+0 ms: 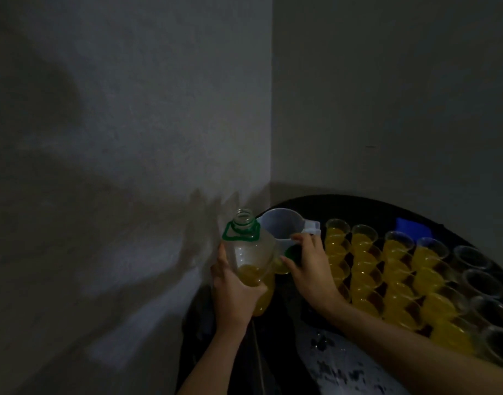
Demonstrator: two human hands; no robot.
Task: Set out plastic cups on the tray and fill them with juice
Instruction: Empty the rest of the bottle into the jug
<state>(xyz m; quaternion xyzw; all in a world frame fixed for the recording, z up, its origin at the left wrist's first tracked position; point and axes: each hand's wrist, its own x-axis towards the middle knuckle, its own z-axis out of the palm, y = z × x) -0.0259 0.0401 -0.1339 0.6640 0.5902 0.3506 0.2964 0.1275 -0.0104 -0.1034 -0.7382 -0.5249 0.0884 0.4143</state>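
While left hand (233, 292) grips bottle (249, 252), right hand (307, 266) holds and half hides jug (278, 223).

Dim, grainy, soft view; hand shadows on the wall (130, 166); wide-angle edge bending

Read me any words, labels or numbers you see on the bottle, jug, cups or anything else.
None readable. The juice bottle in the left hand shows no label; the jug, the cups and the green cap in the right hand look plain; the blue object is too dark to tell.
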